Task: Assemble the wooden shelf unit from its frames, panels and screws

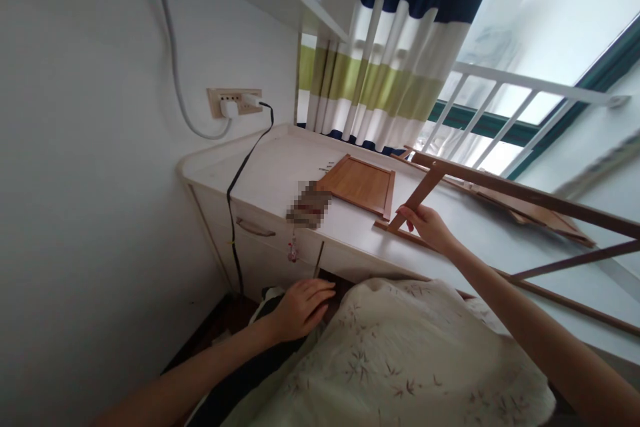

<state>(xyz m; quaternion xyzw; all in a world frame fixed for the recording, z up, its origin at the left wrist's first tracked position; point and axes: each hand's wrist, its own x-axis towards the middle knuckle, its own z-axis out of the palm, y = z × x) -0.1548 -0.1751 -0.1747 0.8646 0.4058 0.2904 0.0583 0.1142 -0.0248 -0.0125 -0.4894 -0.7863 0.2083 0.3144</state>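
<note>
My right hand (429,225) grips the corner of a brown wooden frame (525,197) that stands tilted on the white desk (280,170); its long bars run off to the right. My left hand (303,307) rests low by the desk's front edge, fingers loosely curled against a floral cloth (400,360) on my lap. It seems to pinch a thin dark stick (319,260) that points up, though the grip is partly hidden. A flat wooden panel (361,184) lies on the desk, just left of my right hand.
A blurred patch (309,205) sits on the desk near the panel. More wooden pieces (540,217) lie at the right. A wall socket (235,101) with chargers feeds a black cable (240,173) down past the drawer handle (255,228). A striped curtain (380,80) and a window rail (525,83) are behind.
</note>
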